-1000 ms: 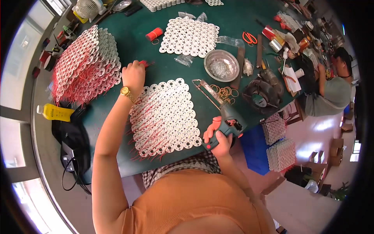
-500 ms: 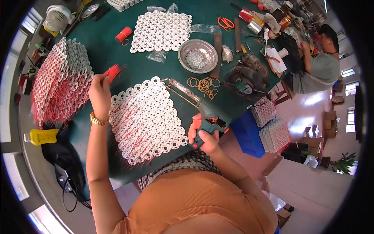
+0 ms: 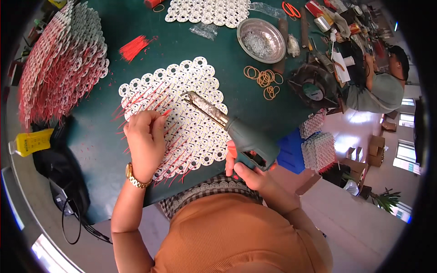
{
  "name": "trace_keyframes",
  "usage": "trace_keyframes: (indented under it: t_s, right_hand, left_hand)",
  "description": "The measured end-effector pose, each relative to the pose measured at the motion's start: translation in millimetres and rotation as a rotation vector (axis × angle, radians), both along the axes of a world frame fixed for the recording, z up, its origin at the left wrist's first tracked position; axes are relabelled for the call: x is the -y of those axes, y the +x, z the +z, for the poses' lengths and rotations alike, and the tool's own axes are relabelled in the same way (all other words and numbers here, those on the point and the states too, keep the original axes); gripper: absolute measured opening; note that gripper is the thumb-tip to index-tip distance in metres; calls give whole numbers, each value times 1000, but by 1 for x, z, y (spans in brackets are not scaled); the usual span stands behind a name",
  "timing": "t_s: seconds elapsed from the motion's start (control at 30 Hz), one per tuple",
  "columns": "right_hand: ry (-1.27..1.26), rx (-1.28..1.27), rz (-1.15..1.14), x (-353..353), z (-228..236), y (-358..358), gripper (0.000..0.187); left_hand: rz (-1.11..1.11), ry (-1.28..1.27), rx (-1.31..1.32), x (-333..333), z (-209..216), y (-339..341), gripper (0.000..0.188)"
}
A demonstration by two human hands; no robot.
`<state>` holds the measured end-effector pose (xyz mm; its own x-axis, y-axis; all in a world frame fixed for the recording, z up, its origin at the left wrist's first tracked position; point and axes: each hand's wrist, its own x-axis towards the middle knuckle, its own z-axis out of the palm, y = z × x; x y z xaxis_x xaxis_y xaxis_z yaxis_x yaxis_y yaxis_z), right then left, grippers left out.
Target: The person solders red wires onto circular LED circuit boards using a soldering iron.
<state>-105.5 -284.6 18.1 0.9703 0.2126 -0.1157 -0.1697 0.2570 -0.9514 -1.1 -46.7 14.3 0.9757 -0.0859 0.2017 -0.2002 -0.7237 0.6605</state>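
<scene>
White disc panel: laid flat on the green table [image 3: 102,132], directly before the person; the white disc panel [image 3: 189,129] is turned slightly askew, presumably so that every row can be reached by both hands.
Red wires on the panel: thin red wires [image 3: 141,98] are slanted across its left part, their ends left trailing past the left and lower edges; the right part is seen without them.
Left hand: the left hand [image 3: 148,141] is lowered over the panel's left part, knuckles up, fingers curled; thumb and forefinger are brought together on a short red wire piece [image 3: 167,112], a grip apparently chosen for fine placing.
Right hand: the right hand [image 3: 248,170] is wrapped around the handle of a gun-shaped tool [image 3: 252,143], fingers closed; the wrist is kept low beside the panel's right edge.
Tool's nose: angled up-left over the panel, near the left fingertips; whether the surface is touched cannot be told.
Red wire bundle: the loose bundle [image 3: 133,48] is set just beyond the panel's far edge, probably for easy picking by the left hand.
Stacked panels: wired panels [image 3: 63,68] are piled at the left.
Farther right: a metal bowl [image 3: 273,36] of clear bits and rubber bands [image 3: 265,78] are placed beyond the tool.
</scene>
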Motion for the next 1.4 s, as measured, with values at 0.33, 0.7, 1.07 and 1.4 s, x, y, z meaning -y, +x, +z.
trace_keyframes:
  t_s: [0.33,0.7,1.07,1.4]
  right_hand:
    - [-683,205,118,-2,-13,-17,23]
    - [-642,204,108,-5,-12,-16,32]
    - [-862,597,-53,-14,-7,-6,30]
    - [-866,373,120,-11,-5,-5,27]
  left_hand:
    - [31,127,64,4,-6,13,4]
    - [121,226,107,20,-14,14,11]
    - [104,278,103,21,-14,14,9]
    - [94,274,92,20,-14,14,9]
